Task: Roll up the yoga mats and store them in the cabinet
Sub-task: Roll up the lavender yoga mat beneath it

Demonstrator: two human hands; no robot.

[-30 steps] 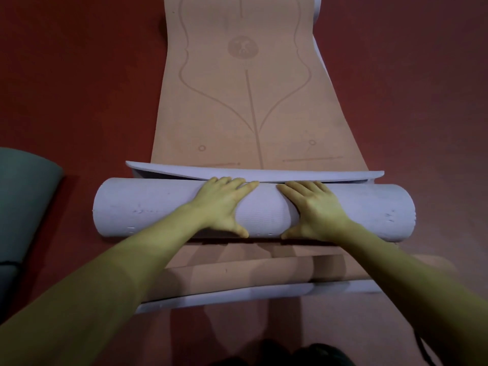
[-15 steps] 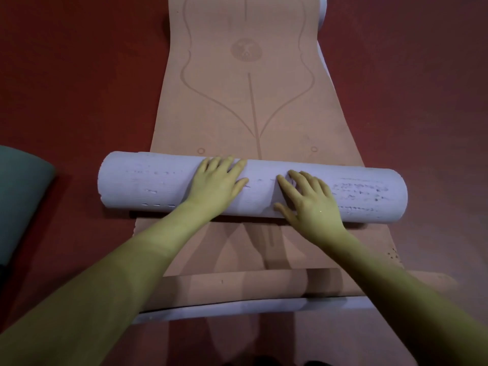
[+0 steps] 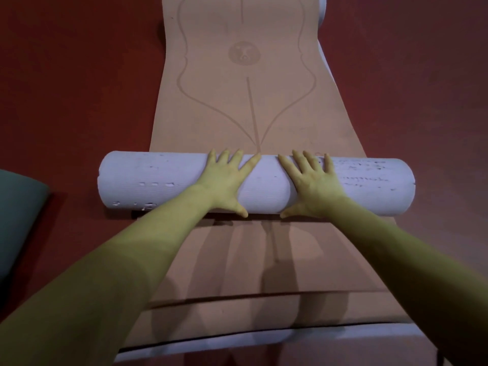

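Rolled mat point(image 3: 163, 180), left hand point(image 3: 224, 180), right hand point(image 3: 314, 183) pressing

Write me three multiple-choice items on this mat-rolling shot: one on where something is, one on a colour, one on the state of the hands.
1. Where does the rolled part of the mat lie?
A. Across the flat tan mat surface
B. Inside a cabinet
C. Standing upright on the floor

2. What colour is the outside of the roll?
A. Black
B. Pale lavender
C. Bright yellow

3. How do the left hand and right hand meet the roll?
A. Both lifted clear of it
B. One hand only pinches its end
C. Both pressed on it with spread fingers

Answers: 1 A, the roll sits crosswise on the unrolled tan stretch over the red floor. 2 B, its outer face is light lavender. 3 C, both palms lie flat near the roll's middle, fingers straight and pointing away.
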